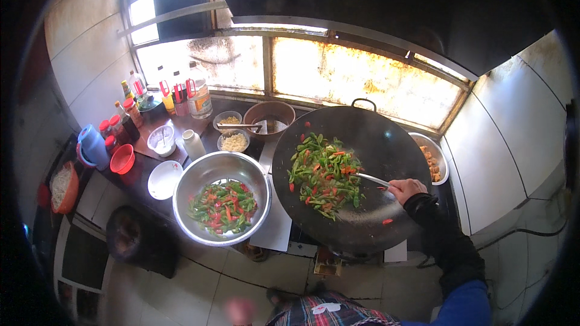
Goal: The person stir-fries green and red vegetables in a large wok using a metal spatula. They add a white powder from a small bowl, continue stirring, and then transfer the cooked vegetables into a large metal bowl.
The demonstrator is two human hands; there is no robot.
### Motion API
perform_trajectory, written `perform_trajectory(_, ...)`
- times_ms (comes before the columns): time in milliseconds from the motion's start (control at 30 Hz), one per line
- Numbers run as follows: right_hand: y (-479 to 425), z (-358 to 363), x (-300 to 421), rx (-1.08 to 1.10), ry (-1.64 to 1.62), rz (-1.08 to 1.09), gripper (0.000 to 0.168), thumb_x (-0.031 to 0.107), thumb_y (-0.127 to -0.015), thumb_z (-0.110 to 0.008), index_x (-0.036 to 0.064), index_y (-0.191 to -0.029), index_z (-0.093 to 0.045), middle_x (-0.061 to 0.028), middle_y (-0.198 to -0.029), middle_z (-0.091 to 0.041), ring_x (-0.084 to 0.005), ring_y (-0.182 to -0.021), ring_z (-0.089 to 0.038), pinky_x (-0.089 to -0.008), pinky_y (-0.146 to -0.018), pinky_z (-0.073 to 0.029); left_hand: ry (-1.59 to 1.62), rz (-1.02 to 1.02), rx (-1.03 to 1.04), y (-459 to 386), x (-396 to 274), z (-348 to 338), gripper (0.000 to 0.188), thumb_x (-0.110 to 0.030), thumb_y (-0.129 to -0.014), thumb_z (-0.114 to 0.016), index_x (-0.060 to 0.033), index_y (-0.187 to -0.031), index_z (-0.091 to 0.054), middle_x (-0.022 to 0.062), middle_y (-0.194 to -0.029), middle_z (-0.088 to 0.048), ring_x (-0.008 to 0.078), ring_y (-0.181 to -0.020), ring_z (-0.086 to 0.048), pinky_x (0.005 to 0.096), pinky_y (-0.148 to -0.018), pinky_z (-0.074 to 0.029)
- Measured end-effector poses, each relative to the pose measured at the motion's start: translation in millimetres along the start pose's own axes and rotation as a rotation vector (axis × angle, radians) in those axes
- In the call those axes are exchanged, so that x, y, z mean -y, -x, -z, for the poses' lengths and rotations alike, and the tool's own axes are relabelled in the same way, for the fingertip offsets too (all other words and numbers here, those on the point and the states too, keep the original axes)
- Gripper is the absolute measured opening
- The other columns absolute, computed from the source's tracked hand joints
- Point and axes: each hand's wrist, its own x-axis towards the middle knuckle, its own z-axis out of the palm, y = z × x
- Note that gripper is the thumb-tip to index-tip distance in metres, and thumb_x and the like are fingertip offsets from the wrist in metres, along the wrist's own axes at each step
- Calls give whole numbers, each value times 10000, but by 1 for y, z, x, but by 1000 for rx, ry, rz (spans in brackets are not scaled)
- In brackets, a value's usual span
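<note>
My right hand (407,189) grips the metal handle of a cooking utensil (371,178) over the right side of a large dark wok (394,149). The utensil's head is buried in sliced green and red peppers (324,172), so its shape is hidden. A few red pieces lie apart on the wok's wall. At the bottom edge, my left hand (240,311) is a blurred shape, low and away from the counter; its fingers cannot be made out. Left of the wok stands a steel bowl (267,190) holding more sliced green and red peppers (224,208).
Behind the bowl stand a brown pot (270,108), two small bowls of chopped pale food (233,141), a white bottle (194,144) and a white plate (165,180). Seasoning bottles (199,99) and a blue jug (93,145) are farther left. Another bowl (440,156) sits right of the wok.
</note>
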Motion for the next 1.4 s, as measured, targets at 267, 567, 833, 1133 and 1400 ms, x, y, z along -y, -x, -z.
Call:
perform_trajectory(267,-10,46,50,-11,-33,129,208,321,-770,-514,165,-835,-634,-116,-692,-591,-283,-698,-585,-363,-628,-449,-38,-204,104,-47,15,32,63,-151,-753,-519,-102,-771,-484,48,-700,-530,173,-591,-517,303,-512,-447)
perform_trajectory(567,-45,-23,199,-384,343,755,78,183,-766,-500,130,-802,-545,-72,-596,-512,-243,-541,-541,-350,-485,-422,124,-174,18,-72,22,90,318,-125,-839,-381,-47,-1145,-346,104,-729,-553,194,-541,-578,312,-414,-492)
perform_trajectory(833,-62,13,169,-325,351,496,158,220,-769,-542,173,-898,-619,-70,-654,-535,-250,-601,-548,-363,-511,-433,56,-50,-103,-24,-19,48,312,-130,-843,-377,-63,-1146,-347,95,-738,-552,192,-556,-576,326,-439,-497)
perform_trajectory(1133,-54,47,-66,160,693,27,227,317,-786,-502,147,-867,-629,-94,-755,-619,-258,-745,-605,-384,-675,-471,158,-151,89,-99,50,32,318,-184,-846,-381,-82,-1147,-360,82,-731,-538,187,-567,-562,332,-443,-482)
perform_trajectory(1400,-136,-18,-168,156,694,30,244,360,-781,-471,186,-853,-627,-55,-780,-625,-251,-774,-601,-380,-665,-475,13,-3,-11,-2,26,-46,204,-172,-842,-412,-65,-1015,-419,100,-760,-550,202,-588,-558,326,-464,-486)
